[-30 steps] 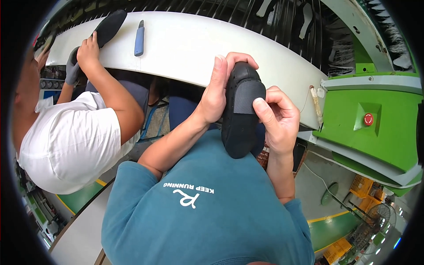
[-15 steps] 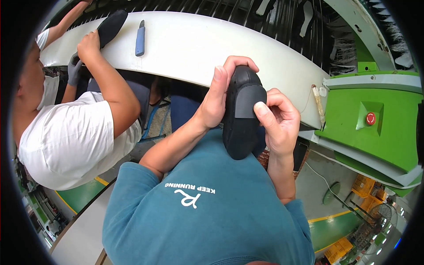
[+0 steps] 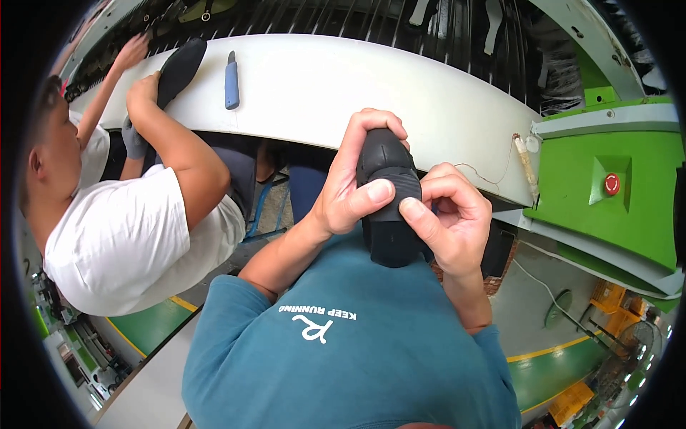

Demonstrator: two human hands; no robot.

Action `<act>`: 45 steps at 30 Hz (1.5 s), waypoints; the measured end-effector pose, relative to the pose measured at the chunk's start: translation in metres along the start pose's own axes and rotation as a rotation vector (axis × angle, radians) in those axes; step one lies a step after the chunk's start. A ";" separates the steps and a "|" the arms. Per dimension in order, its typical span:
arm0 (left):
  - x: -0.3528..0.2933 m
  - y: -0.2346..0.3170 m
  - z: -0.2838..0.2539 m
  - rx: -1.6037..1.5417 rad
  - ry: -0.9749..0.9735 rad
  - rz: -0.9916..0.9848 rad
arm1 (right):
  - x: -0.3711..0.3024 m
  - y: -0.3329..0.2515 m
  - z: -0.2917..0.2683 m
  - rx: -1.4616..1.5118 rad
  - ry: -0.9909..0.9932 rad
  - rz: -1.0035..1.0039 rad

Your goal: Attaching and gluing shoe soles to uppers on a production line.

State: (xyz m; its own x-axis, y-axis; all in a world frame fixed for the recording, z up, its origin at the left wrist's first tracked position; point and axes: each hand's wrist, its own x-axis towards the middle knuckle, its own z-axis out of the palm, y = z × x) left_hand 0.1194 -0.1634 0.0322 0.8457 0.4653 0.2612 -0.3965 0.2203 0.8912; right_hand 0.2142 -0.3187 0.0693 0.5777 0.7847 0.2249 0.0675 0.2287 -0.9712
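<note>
A black shoe (image 3: 391, 239) is held upright in front of my chest, its rounded toe-like end pointing away from me. Across its middle lies a dark, finely ribbed patch (image 3: 400, 184). My left hand (image 3: 355, 179) is closed round the far end and left side, with its thumb pressing on the patch. My right hand (image 3: 455, 218) is closed at the right edge, thumb against the patch and fingers curled; part of the shoe's right side is hidden behind them.
A blue-handled knife (image 3: 231, 82) lies on the white worktop (image 3: 307, 86). To my left a co-worker in a white shirt (image 3: 121, 236) holds another black shoe piece (image 3: 180, 70). A green machine with a red button (image 3: 611, 184) stands right; dark slatted rollers (image 3: 357, 23) run beyond the worktop.
The shoe has tilted and sits a little lower and nearer my chest. My left thumb has come over onto the patch, opposite the right thumb. The co-worker's arm shifted slightly.
</note>
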 end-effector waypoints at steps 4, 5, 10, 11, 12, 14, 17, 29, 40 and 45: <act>-0.005 0.003 -0.001 -0.019 0.011 0.011 | 0.001 -0.004 0.012 0.079 0.104 -0.027; -0.005 0.004 0.001 -0.017 0.000 0.002 | 0.002 -0.003 0.013 0.130 0.132 -0.048; -0.009 0.008 0.009 -0.032 0.048 0.058 | 0.007 0.009 0.004 0.147 0.015 -0.067; -0.009 0.009 0.009 -0.031 0.042 0.073 | 0.008 0.009 0.005 0.150 0.016 -0.068; -0.009 0.010 0.006 -0.028 0.040 0.071 | 0.008 0.008 0.007 0.231 0.013 -0.013; -0.010 0.013 -0.001 0.087 -0.034 0.074 | 0.010 0.006 0.005 0.321 -0.032 0.051; -0.010 0.021 0.002 0.117 -0.036 0.054 | 0.012 0.000 0.004 0.353 -0.050 0.127; 0.050 -0.013 -0.004 0.226 0.001 0.514 | 0.072 -0.014 -0.027 -0.001 -0.124 -0.057; -0.004 -0.089 -0.049 0.395 0.208 0.318 | 0.060 0.057 -0.013 -0.594 -0.017 -0.115; -0.005 -0.090 -0.049 0.359 0.244 0.293 | 0.064 0.057 -0.014 -0.507 -0.102 -0.071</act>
State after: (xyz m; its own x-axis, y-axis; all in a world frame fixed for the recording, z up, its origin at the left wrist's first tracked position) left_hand 0.1331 -0.1434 -0.0680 0.5927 0.6591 0.4629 -0.4201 -0.2373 0.8759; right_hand 0.2665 -0.2640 0.0272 0.4765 0.8355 0.2737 0.5041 -0.0046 -0.8636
